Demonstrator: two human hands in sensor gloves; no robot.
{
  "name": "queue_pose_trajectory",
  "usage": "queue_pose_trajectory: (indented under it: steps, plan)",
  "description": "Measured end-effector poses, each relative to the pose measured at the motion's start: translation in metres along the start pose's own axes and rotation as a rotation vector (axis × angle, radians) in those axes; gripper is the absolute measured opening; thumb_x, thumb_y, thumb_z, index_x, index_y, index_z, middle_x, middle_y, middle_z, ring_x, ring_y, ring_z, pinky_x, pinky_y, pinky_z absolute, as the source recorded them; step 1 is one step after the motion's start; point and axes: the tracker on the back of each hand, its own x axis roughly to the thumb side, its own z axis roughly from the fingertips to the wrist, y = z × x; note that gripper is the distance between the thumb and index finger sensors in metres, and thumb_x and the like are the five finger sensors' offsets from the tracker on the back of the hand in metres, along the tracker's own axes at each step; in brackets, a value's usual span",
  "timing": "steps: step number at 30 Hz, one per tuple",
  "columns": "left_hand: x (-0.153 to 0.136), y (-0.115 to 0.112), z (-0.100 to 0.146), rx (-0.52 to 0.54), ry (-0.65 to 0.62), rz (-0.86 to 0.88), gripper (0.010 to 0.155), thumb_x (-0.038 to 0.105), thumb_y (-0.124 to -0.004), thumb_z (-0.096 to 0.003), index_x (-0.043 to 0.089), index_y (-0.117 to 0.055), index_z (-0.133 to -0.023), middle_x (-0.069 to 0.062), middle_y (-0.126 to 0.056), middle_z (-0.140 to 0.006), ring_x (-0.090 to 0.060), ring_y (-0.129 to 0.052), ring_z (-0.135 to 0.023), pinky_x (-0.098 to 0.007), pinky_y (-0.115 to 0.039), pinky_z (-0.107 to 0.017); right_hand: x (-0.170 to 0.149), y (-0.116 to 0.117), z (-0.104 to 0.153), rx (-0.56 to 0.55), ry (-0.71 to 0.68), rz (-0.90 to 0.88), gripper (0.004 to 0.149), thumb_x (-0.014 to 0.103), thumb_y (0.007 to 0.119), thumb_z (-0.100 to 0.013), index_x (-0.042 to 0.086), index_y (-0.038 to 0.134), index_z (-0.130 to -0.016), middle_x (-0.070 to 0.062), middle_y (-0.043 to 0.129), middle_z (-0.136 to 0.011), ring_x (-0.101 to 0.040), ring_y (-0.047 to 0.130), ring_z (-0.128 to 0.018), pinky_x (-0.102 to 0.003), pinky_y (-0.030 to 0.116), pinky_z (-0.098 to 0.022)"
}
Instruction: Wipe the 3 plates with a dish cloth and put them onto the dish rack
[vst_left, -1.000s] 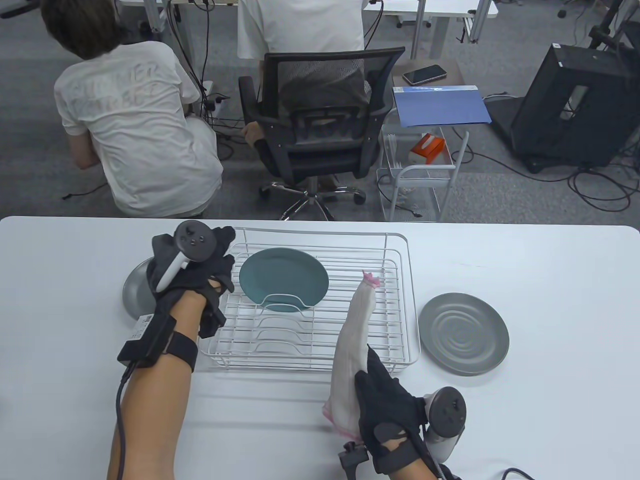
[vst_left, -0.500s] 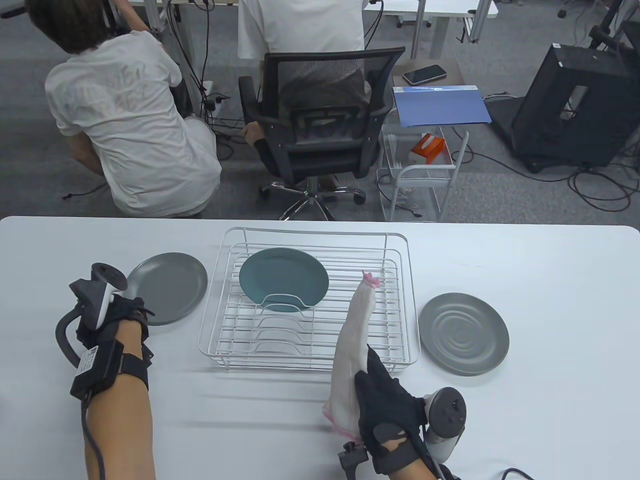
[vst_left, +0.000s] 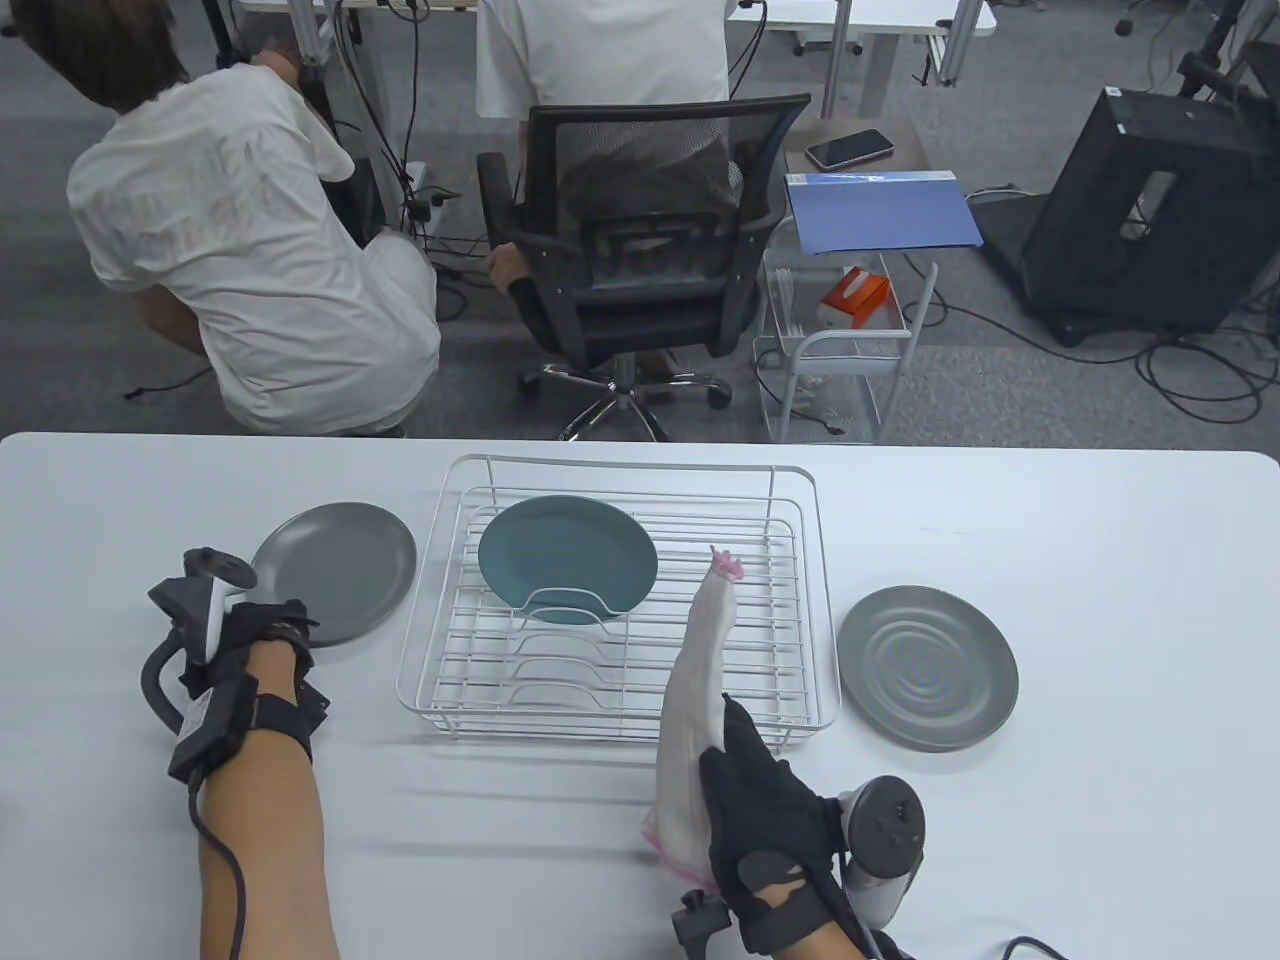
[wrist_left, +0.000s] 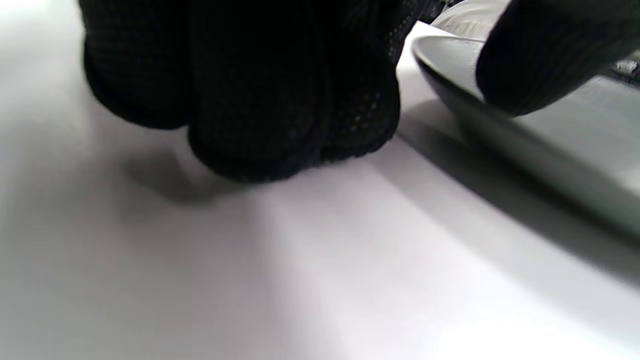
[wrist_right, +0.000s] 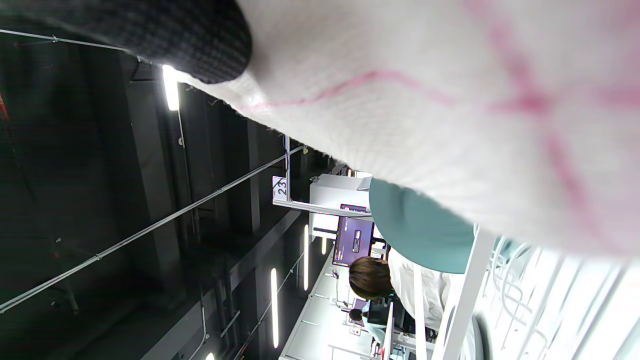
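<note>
Table view, right hand (vst_left: 775, 830) gripping dish cloth (vst_left: 695, 700)

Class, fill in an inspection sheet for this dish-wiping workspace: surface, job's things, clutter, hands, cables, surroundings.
Surface: white table, bare around the things.
Job's things: teal plate stands upright in the white wire dish rack; plain grey plate lies flat left of the rack; ringed grey plate lies flat to its right; white dish cloth with pink trim is held upright.
Clutter: nothing seen on the table.
Hands: left hand at the plain grey plate's near edge, thumb over its rim; right hand grips the cloth.
Cables: black glove cable along the left forearm.
Surroundings: office chair, wire trolley, crouching person.
</note>
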Motion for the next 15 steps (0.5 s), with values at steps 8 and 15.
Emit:
queue_pose_trajectory:
  steps: [8, 15]
  plan:
    - [-0.029, -0.005, 0.000, -0.065, -0.019, 0.458, 0.051, 0.042, -0.078, -0.0550, 0.009, -0.062, -0.091, -0.010, -0.102, -0.063, -0.021, -0.113, -0.035, -0.048, -0.089, -0.038, 0.000, 0.004, 0.001, 0.016, 0.000, 0.000, 0.053, 0.036, 0.073, -0.048, 0.002, 0.071, -0.088, -0.024, 0.056, -0.097, -0.050, 0.040, -0.088, -0.066, 0.031, -0.061]
    - [-0.060, 0.017, 0.033, 0.116, -0.169, 0.721, 0.053, 0.034, -0.075, -0.0533, 0.009, -0.050, -0.093, -0.010, -0.098, -0.071, -0.021, -0.116, -0.035, -0.046, -0.092, -0.038, -0.001, 0.005, 0.001, 0.030, 0.007, 0.000, 0.053, 0.036, 0.073, -0.048, 0.002, 0.071, -0.088, -0.024, 0.056, -0.096, -0.051, 0.041, -0.088, -0.066, 0.032, -0.061]
